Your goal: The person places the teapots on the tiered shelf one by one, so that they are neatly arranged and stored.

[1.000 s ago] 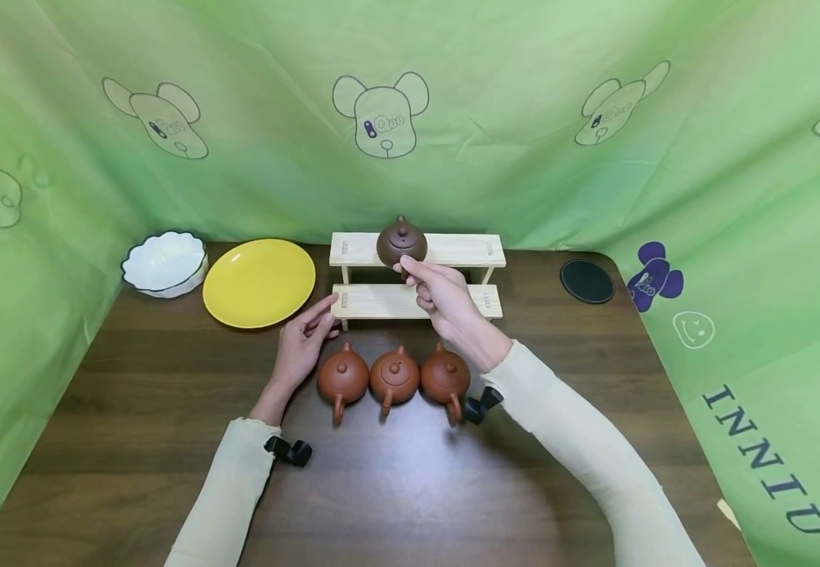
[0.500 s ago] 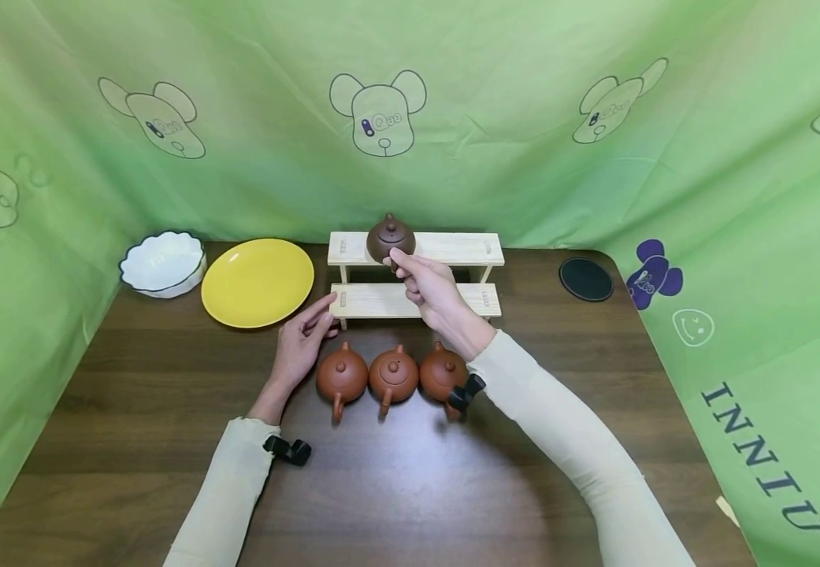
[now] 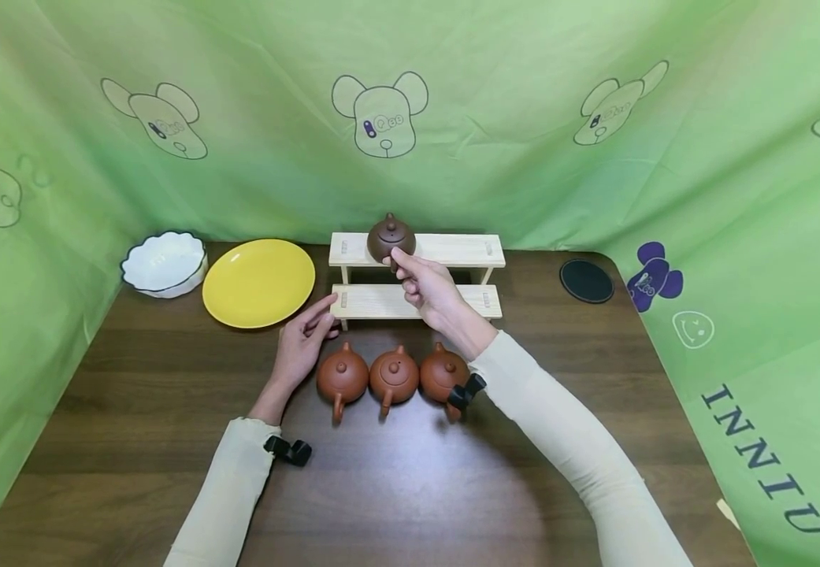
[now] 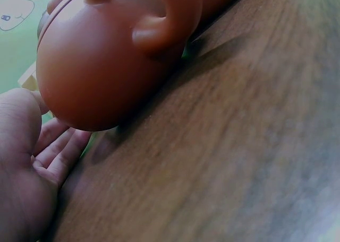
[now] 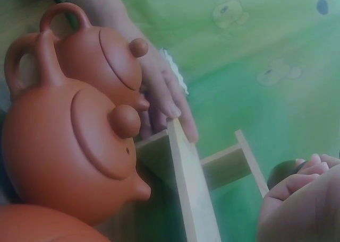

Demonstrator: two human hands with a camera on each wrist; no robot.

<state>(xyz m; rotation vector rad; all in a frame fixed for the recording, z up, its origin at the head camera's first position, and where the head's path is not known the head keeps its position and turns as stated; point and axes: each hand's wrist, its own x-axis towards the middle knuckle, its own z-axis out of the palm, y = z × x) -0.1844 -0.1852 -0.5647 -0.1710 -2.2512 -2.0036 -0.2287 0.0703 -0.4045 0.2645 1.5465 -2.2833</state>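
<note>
My right hand [image 3: 432,291] pinches the handle of a dark brown teapot [image 3: 391,239], which is at the upper tier of a two-tier wooden rack [image 3: 452,249], left of its middle. In the right wrist view only a sliver of that dark teapot [image 5: 281,173] shows behind the fingers. My left hand [image 3: 302,342] touches the left end of the rack's lower tier with its fingertips, the fingers fairly straight. Three reddish-brown teapots stand in a row in front of the rack: a left one [image 3: 342,378], a middle one [image 3: 393,378] and a right one [image 3: 441,374], partly hidden by the wrist camera.
A yellow plate [image 3: 259,283] lies left of the rack, beside a white scalloped bowl [image 3: 165,264]. A dark round coaster [image 3: 587,281] lies at the back right. Green printed cloth [image 3: 509,173] encloses the back and sides of the wooden table [image 3: 410,488].
My right hand has moved slightly left along the upper tier with the dark teapot, then stayed there over the last half second. The left hand keeps its place.
</note>
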